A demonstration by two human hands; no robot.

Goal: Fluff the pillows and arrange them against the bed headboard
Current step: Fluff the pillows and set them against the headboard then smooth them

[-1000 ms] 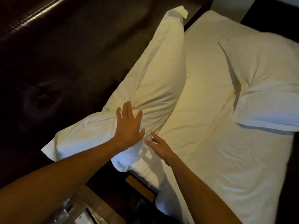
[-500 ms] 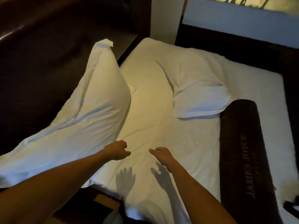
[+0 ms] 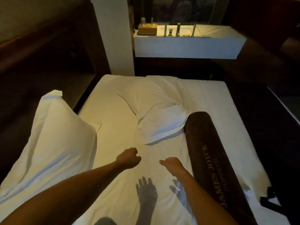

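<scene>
A plump white pillow (image 3: 53, 143) leans at the left against the dark padded headboard (image 3: 40, 62). A second white pillow (image 3: 159, 114) lies crumpled and flat on the white sheet (image 3: 113, 124), farther along the bed and apart from the headboard. My left hand (image 3: 129, 158) hovers over the sheet just right of the first pillow, fingers loosely curled downward, holding nothing. My right hand (image 3: 172, 164) hangs beside it, also holding nothing. Their shadows on the sheet show spread fingers.
A dark brown bed runner (image 3: 209, 159) with printed lettering lies on the right part of the bed, touching the second pillow's corner. Beyond the bed stand a white column (image 3: 115, 38) and a lit white washbasin counter (image 3: 186, 44) with taps.
Both hands have come off the left pillow and moved right, over the bare sheet. The view has swung right, bringing the second pillow and the runner into sight.
</scene>
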